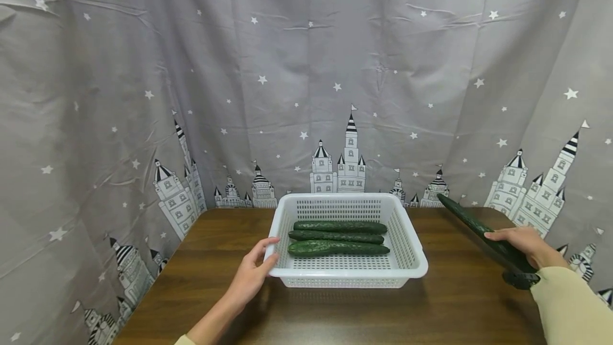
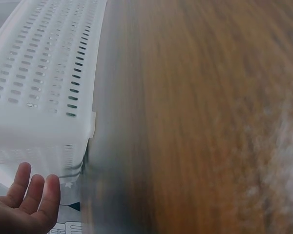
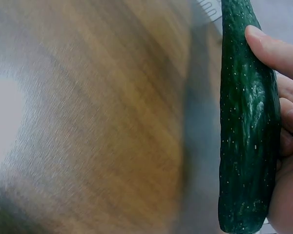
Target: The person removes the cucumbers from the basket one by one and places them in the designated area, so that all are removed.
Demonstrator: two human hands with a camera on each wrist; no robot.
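A white slotted plastic basket (image 1: 354,273) sits on the wooden table with three dark green cucumbers (image 1: 337,248) lying side by side in it. At the basket's left rim is my left hand (image 1: 256,265), its thumb and a finger gripping the edge. Several fingers (image 2: 50,195) of that hand show beside the basket wall in the left wrist view. Off to the right, my right hand (image 1: 522,244) holds another long cucumber (image 1: 466,218), tilted with its far end pointing up and to the left. In the right wrist view the thumb lies along this cucumber (image 3: 246,117).
The brown wooden table (image 1: 230,244) extends on both sides of the basket. Behind it hangs a grey curtain (image 1: 268,111) printed with white stars and castles, reaching round to the left and right. A black band (image 1: 521,280) sits at the right wrist.
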